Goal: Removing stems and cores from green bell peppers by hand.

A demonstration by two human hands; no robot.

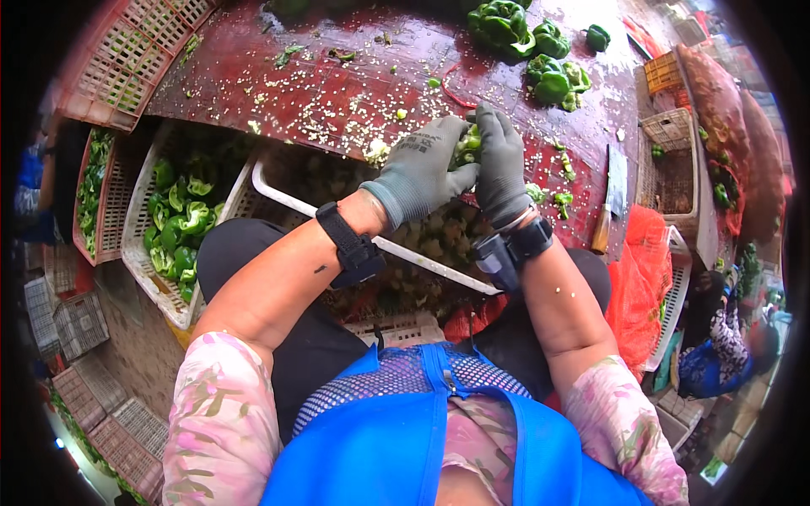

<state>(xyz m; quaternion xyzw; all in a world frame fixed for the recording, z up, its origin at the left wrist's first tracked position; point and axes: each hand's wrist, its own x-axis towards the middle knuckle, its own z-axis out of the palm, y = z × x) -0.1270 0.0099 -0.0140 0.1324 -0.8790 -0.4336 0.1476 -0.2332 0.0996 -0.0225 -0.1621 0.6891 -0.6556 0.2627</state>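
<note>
My left hand (421, 161) and my right hand (501, 161), both in grey coated work gloves, close from either side around a piece of green bell pepper (467, 147). Their fingers hide much of it, so its full shape cannot be told. Below them is the near edge of a red tabletop (304, 92), strewn with pale seeds and scraps. Whole and misshapen green bell peppers (500, 28) sit farther back, right of centre. To the right of my right hand lies a cleaver (616, 180), its wooden handle (601, 229) towards me.
A white crate (142, 234) at left holds halved peppers (183, 218). Between my knees, a white-rimmed container (436, 269) holds pale green scraps. Red mesh (642, 272) hangs by the table's right side. A pink crate (136, 57) stands at upper left. Another person (721, 348) is at far right.
</note>
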